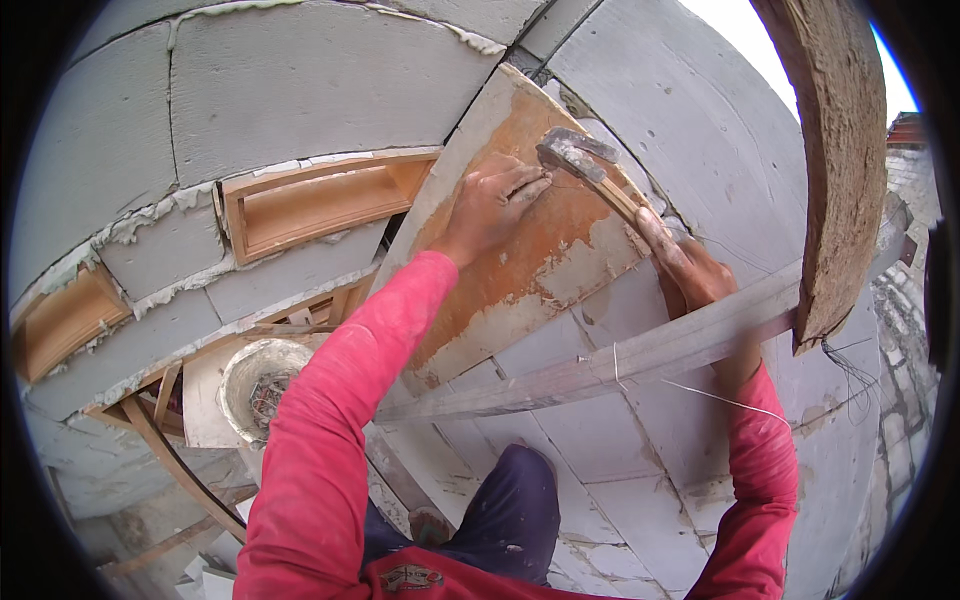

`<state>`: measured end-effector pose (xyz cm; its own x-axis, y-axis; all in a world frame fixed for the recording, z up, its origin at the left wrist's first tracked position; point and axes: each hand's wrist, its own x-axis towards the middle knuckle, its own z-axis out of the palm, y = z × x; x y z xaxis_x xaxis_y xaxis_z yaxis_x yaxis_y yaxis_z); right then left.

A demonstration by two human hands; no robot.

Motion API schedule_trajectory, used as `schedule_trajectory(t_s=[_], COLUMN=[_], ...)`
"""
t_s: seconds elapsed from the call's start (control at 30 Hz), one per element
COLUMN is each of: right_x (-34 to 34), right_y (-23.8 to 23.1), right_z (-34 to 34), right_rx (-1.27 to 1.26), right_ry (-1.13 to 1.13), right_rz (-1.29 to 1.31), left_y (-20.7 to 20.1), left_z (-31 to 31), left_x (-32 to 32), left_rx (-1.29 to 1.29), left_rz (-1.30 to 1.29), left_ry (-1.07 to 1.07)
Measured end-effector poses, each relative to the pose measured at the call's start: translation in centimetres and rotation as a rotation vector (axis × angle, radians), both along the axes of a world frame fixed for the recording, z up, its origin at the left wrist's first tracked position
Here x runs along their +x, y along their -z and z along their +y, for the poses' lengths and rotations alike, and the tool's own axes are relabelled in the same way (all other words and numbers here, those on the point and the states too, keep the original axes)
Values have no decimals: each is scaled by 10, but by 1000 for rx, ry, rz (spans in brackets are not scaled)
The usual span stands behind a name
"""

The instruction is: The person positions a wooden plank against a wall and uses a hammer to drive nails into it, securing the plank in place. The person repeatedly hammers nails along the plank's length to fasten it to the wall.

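My right hand (697, 272) is wrapped round the wooden handle of a hammer (618, 198). The hammer's worn metal head sits just beyond the fingertips of my left hand (492, 208). Those left fingers are pinched together close to a plywood panel (560, 235), and whatever they hold is too small to make out. Orange-brown and smeared with dried grey mortar, the panel leans against the grey block wall (320, 75). Part of my right forearm is hidden behind a long grey bar (520, 390) that crosses in front of me.
A mortar-crusted bucket (228, 385) with small metal bits inside stands left of my left arm. Wooden frames (235, 225) are set into the block wall. At the right hangs a thick rough timber (845, 150), with loose thin wire (850, 365) at its lower end.
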<state>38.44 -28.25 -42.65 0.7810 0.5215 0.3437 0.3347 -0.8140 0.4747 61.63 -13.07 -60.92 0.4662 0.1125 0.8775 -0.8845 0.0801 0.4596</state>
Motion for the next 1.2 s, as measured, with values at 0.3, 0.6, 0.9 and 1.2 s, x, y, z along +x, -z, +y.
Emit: schedule_trajectory(t_s=[0.3,0.6,0.9,1.2], right_x=[-2,4,-10,7], right_y=[1,1,9,-8], right_z=[-1,-3,-9,-5], right_rx=[102,116,-33,-56], right_ry=[-41,-77,33,-76], right_rz=[-32,-77,28,-63], left_y=[7,-72,-100,-102], left_z=[4,-15,-20,-22], left_x=[-6,76,107,115], left_rx=[-42,-284,130,109], left_rz=[16,-59,75,75], left_ry=[81,-199,-324,-292])
